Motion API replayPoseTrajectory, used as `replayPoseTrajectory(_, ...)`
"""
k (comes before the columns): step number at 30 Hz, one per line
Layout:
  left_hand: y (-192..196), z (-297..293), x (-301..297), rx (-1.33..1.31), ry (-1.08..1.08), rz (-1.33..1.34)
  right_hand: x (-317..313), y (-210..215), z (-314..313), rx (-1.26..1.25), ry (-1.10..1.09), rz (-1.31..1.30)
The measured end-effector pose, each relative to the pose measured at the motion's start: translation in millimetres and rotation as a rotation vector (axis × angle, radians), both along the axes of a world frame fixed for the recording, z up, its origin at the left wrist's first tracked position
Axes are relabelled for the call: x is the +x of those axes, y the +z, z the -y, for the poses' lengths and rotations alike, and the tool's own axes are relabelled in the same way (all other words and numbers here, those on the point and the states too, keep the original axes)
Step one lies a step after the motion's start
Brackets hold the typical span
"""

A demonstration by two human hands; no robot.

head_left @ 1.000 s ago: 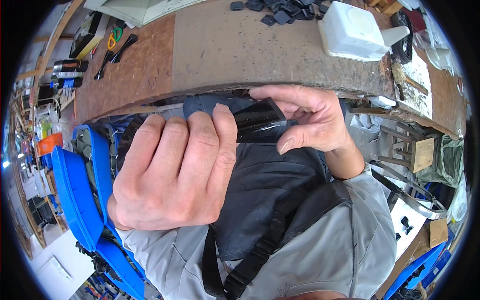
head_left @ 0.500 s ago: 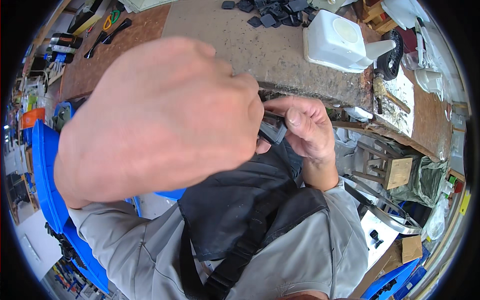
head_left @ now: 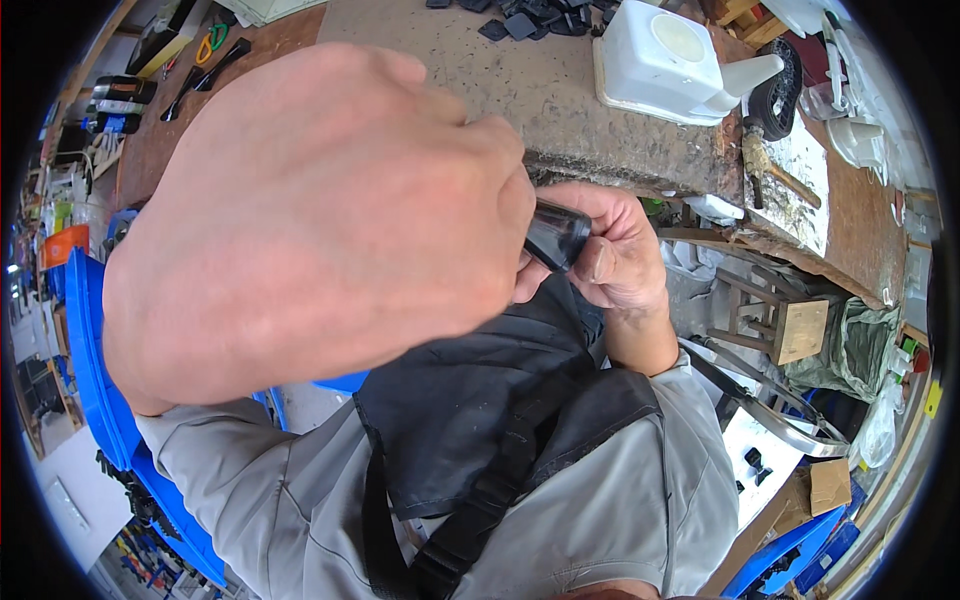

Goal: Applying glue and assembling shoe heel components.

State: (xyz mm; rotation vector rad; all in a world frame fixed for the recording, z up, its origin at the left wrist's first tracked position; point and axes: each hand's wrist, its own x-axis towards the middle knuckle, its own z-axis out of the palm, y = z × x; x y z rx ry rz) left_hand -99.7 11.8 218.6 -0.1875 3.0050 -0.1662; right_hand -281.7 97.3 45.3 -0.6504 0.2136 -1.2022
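My left hand (head_left: 320,225) is large and close, its back turned up and its fingers curled. The hand's own back hides most of those fingers and whatever they hold; a fingertip shows beside a small glossy black plastic piece (head_left: 558,236). That piece sits between the thumb and fingers of my right hand (head_left: 622,245), which is closed on it. It looks like a box-shaped part with rounded edges, and its left end disappears behind my left hand. Both hands are in front of the bench edge, over my black apron (head_left: 470,420).
Across the front runs a worn workbench (head_left: 450,90). On it lie a pile of black pieces (head_left: 540,20), a white plastic container (head_left: 660,60), a hammer (head_left: 785,180) and scissors (head_left: 210,42). A wooden stool (head_left: 800,330) stands at right, a blue bin (head_left: 90,350) at left.
The black piece has tilted and shows more of its glossy side. My left hand has risen slightly. The bench and its things sit a little higher in the view.
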Motion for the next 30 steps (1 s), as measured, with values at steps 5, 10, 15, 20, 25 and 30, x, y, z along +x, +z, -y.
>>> replayPoseTrajectory(5, -8, -10, -7, -0.145, -0.085, -0.176, 4, 0, 0, -0.101, -0.136, -0.038)
replayPoseTrajectory(10, 5, -17, 17, -0.116, -0.116, 0.004, 7, 14, -8, -0.078, -0.120, -0.077)
replayPoseTrajectory(15, -11, -18, 21, -0.127, -0.103, -0.163, 5, 19, -11, -0.102, -0.143, -0.218)
replayPoseTrajectory(20, -21, -15, 28, -0.106, -0.099, -0.271, 7, 13, -4, -0.237, -0.179, -0.302)
replayPoseTrajectory(25, -24, -13, 34, -0.081, -0.087, -0.324, 12, 15, -1, -0.269, -0.196, -0.294)
replayPoseTrajectory(30, -32, -3, 45, -0.040, -0.062, -0.316, 16, 1, 10, -0.224, -0.094, -0.203)
